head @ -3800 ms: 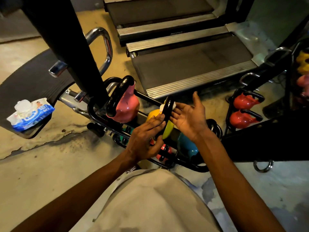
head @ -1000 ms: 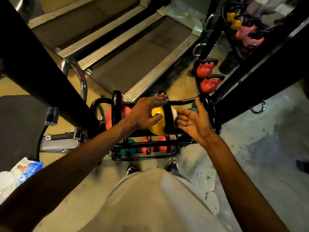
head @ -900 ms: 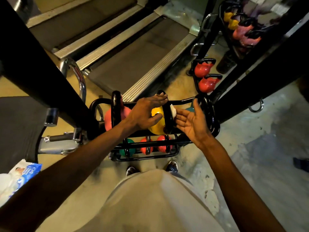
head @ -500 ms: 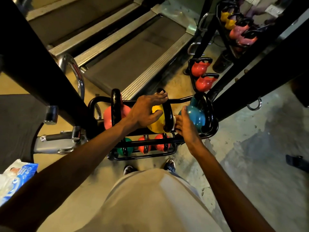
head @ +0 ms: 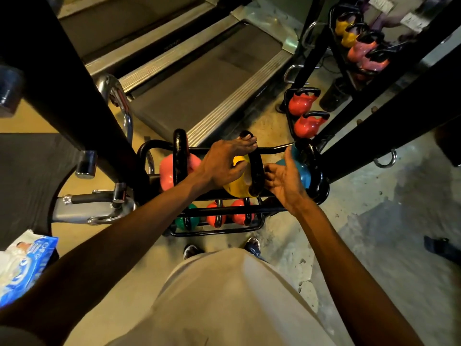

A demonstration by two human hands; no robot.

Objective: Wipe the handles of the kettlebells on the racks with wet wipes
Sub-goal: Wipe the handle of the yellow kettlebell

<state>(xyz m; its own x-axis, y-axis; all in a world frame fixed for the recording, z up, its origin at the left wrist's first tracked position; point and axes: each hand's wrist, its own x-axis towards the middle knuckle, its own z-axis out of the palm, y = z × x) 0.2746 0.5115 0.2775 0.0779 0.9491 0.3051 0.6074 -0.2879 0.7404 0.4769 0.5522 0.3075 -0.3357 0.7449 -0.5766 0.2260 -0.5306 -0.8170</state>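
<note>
Kettlebell [head: 239,182], yellow with black handle [head: 255,166], sat upright on the rack [head: 224,211]; handle loop ran front to back. Left hand [head: 224,163] curled over it; right hand [head: 284,179] spread beside, fingertips touching the handle.

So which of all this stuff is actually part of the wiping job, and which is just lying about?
Part of the job:
- yellow kettlebell and its black handle
- left hand steadying it, right hand at the handle
- pink kettlebell, blue kettlebell
- rack
- wipes pack

Just lying about:
- treadmill
- metal hook
</note>
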